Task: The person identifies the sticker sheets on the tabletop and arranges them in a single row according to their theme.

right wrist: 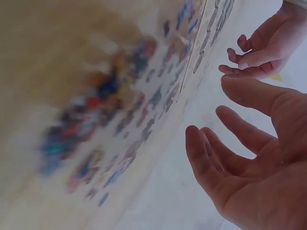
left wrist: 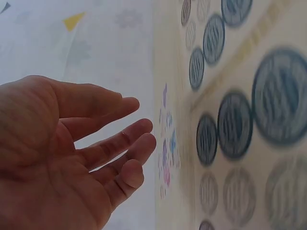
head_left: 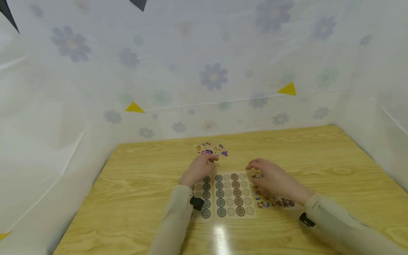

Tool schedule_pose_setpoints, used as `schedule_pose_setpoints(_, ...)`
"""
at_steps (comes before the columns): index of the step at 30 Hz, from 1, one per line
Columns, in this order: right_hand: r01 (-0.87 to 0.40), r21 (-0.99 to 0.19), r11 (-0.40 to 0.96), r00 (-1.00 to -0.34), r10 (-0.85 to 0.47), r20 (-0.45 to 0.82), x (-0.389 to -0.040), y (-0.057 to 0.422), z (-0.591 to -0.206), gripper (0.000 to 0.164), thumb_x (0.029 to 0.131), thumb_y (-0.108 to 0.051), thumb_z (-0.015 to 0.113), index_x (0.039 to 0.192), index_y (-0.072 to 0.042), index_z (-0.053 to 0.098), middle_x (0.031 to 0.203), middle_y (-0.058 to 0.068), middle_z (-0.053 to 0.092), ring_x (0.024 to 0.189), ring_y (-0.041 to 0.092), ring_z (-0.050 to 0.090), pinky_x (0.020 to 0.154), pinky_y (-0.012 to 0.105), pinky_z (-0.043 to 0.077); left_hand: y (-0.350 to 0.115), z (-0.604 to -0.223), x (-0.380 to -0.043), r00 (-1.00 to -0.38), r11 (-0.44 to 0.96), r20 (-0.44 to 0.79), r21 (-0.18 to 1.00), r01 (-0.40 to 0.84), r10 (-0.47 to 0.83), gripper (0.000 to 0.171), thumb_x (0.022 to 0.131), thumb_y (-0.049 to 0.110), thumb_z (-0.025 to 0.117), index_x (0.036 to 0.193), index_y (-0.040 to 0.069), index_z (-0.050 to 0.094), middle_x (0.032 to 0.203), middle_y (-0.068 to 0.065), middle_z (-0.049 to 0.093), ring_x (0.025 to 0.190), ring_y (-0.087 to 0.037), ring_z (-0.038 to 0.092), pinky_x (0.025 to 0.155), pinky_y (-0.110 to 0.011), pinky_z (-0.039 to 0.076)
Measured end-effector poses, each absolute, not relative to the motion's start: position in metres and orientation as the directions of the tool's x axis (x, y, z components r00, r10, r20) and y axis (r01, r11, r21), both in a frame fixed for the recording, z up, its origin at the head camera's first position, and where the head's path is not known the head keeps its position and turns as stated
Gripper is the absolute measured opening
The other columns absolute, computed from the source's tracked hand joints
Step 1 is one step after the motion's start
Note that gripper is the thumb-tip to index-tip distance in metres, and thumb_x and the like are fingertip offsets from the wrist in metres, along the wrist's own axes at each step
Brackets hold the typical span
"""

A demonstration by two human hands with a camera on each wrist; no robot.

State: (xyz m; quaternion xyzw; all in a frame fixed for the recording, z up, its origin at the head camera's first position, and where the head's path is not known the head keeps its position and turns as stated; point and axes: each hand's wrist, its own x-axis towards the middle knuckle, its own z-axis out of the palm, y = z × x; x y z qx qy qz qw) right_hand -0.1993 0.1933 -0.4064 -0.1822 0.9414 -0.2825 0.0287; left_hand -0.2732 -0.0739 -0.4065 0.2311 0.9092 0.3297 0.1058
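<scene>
My left hand [head_left: 198, 170] hovers over the top of a pale left-hand sheet [head_left: 202, 203] printed with columns of dark and faint coin-like circles. In the left wrist view its fingers [left wrist: 136, 129] are loosely bent, with nothing between them. My right hand [head_left: 275, 180] hangs above a scatter of small colourful cut-out pieces [head_left: 264, 204] to the right of a second printed sheet [head_left: 234, 194]. Its fingers are relaxed and hold nothing in the right wrist view. My right forearm and hand hide some of those pieces; my left arm covers much of the left sheet.
Another group of small purple, pink and orange pieces [head_left: 213, 150] lies beyond the sheets, just past my left hand. The yellow wood-grain table [head_left: 143, 177] meets a white flowered curtain [head_left: 178, 106] at the back and sides. Both wrists carry black straps.
</scene>
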Motion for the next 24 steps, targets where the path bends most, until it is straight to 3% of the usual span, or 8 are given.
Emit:
schedule_pose_setpoints(9, -0.314, -0.619, 0.720, -0.929, -0.367, 0.045, -0.256, 0.173, -0.401, 0.039, 0.096, -0.016, 0.060, 0.133, -0.003, 0.058, 0.129, 0.016, 0.060, 0.116, 0.035, 0.056, 0.095, 0.052, 0.045, -0.102, -0.400, -0.303, -0.913, 0.741, -0.026, 0.594, 0.314, 0.408, 0.028, 0.098, 0.007, 0.055, 0.124, 0.001, 0.066, 0.122, -0.016, 0.062, 0.113, -0.032, 0.057, 0.093, -0.046, 0.047)
schedule_pose_setpoints(15, -0.285, -0.645, 0.709, -0.931, -0.365, 0.010, -0.288, 0.159, -0.408, 0.041, 0.095, -0.015, 0.061, 0.133, -0.001, 0.058, 0.129, 0.016, 0.060, 0.113, 0.030, 0.058, 0.096, 0.047, 0.046, -0.112, -0.402, -0.321, -0.932, 0.746, -0.036, 0.610, 0.266, 0.362, 0.034, 0.096, 0.005, 0.056, 0.129, -0.001, 0.061, 0.129, -0.019, 0.058, 0.119, -0.035, 0.054, 0.097, -0.048, 0.045)
schedule_pose_setpoints(20, -0.242, -0.661, 0.711, -0.930, -0.365, -0.052, -0.308, 0.146, -0.408, 0.046, 0.093, -0.014, 0.062, 0.136, 0.001, 0.054, 0.132, 0.019, 0.058, 0.118, 0.034, 0.055, 0.099, 0.050, 0.044, -0.115, -0.405, -0.334, -0.942, 0.749, -0.063, 0.625, 0.221, 0.330, 0.044, 0.096, 0.008, 0.051, 0.139, -0.001, 0.051, 0.140, -0.020, 0.048, 0.128, -0.036, 0.046, 0.104, -0.051, 0.039)
schedule_pose_setpoints(24, -0.217, -0.660, 0.719, -0.929, -0.361, -0.088, -0.318, 0.137, -0.407, 0.049, 0.092, -0.014, 0.066, 0.136, 0.004, 0.053, 0.132, 0.022, 0.057, 0.120, 0.037, 0.053, 0.101, 0.052, 0.042, -0.114, -0.407, -0.341, -0.938, 0.739, -0.059, 0.633, 0.229, 0.340, 0.044, 0.094, 0.005, 0.054, 0.138, -0.001, 0.052, 0.139, -0.021, 0.049, 0.125, -0.036, 0.047, 0.102, -0.050, 0.041)
